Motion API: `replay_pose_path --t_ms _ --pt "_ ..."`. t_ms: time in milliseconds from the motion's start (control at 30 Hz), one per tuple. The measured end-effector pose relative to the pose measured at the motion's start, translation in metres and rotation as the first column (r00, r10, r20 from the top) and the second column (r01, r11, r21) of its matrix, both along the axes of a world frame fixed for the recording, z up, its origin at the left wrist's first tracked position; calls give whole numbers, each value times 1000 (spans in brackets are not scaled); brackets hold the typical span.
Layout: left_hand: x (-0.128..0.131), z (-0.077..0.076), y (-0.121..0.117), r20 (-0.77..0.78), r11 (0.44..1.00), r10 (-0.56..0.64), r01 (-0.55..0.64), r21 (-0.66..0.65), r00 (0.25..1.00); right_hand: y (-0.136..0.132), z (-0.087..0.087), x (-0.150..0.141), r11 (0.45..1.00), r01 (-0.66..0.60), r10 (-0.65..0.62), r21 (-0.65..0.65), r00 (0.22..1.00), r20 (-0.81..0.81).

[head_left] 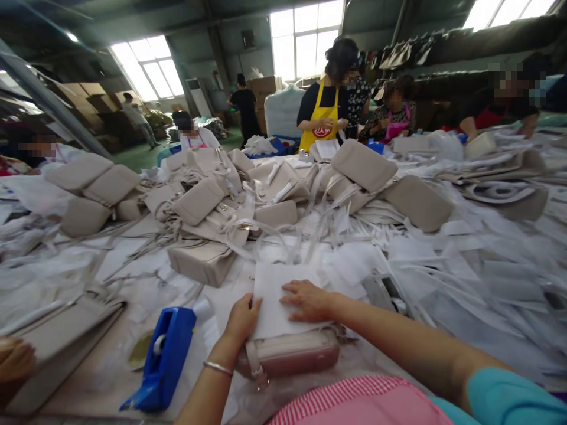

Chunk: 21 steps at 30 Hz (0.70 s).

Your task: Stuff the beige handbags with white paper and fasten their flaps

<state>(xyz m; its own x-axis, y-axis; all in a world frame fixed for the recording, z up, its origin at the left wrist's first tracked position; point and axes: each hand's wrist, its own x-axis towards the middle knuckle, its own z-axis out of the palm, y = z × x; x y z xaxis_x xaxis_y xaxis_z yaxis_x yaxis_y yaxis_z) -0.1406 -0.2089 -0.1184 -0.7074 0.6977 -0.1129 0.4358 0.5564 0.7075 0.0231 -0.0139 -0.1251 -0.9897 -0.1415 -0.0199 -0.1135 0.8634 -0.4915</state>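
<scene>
Across this paper-strewn counter (75, 389), 3 bright windows behind, the left hand (243, 316) pinches white paper (270, 307) atop a smooth beige handbag (296, 354); the right hand (305, 301), fingers spread, presses it flat.

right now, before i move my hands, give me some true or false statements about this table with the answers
1. The left hand and right hand both touch the white sheet. True.
2. The tape dispenser lies to the right of both hands. False: the blue tape dispenser is to their left.
3. A bangle circles the left wrist. True.
4. The person standing across the pile wears a green apron. False: the apron is yellow.
5. The nearest bag shows below the near edge of the white sheet. True.
</scene>
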Motion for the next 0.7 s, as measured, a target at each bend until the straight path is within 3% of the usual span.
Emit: replay_pose_path --t_ms 133,200,300,433,533,700 --pt "13 5 -52 -167 995 -39 53 85 985 -16 -12 12 999 -41 42 -12 993 112" --pt "19 9 -85 -310 968 -212 242 62 927 -19 -12 16 999 -32 35 -28 992 123" --pt "30 21 -116 -419 890 -440 447 -90 794 -20 -11 14 999 -17 24 -51 990 139" --pt "42 42 -115 -388 812 -579 553 -189 717 -20 -5 9 991 -38 59 -125 984 167" --pt "45 52 -103 -312 804 -594 564 -188 742 -22 7 10 985 -59 93 -163 974 208" --pt "43 58 -96 -230 811 -585 561 -165 778 -35 25 9 989 -121 136 -81 970 200"
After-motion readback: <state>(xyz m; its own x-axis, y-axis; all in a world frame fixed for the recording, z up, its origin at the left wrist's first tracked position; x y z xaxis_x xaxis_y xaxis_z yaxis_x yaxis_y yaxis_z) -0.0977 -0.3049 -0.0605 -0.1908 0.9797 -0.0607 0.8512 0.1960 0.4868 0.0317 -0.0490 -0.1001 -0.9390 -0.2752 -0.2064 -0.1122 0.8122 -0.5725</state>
